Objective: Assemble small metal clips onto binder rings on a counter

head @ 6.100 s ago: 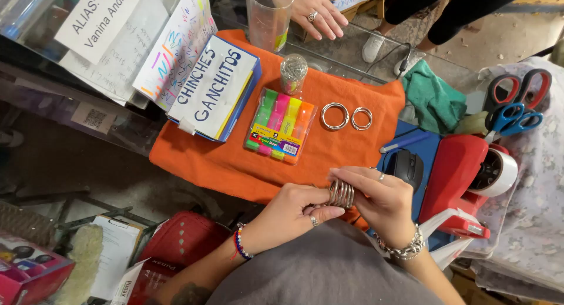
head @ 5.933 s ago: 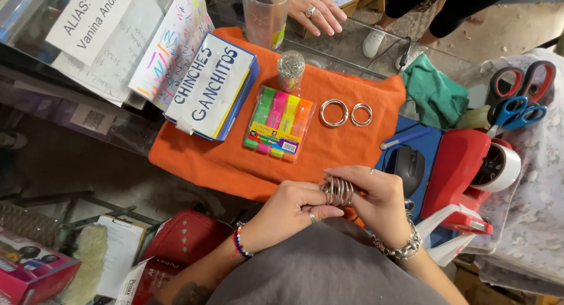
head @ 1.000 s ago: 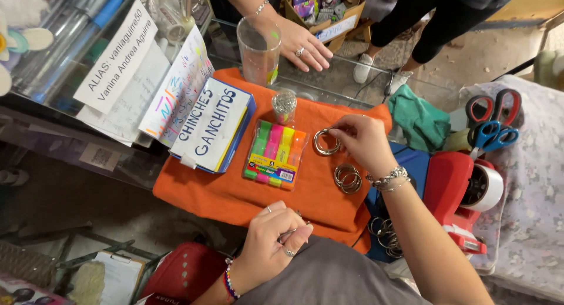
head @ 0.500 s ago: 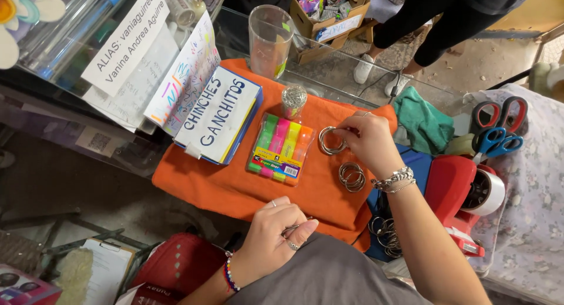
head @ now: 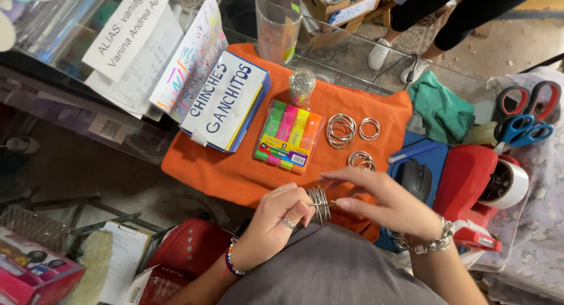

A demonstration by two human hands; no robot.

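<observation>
Head view: ring stack [head: 318,204] apparently pinched between hands

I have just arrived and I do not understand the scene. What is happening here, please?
A person holds a stack of metal rings in the left hand, while the right hand pinches at the stack with its fingertips. More rings lie in three small groups on the orange cloth, beside a pack of highlighters and a small jar. A red tape dispenser and scissors are to the right.

metal rings [head: 318,205] | silver, stacked bunch | pinched on edge between both hands
</observation>
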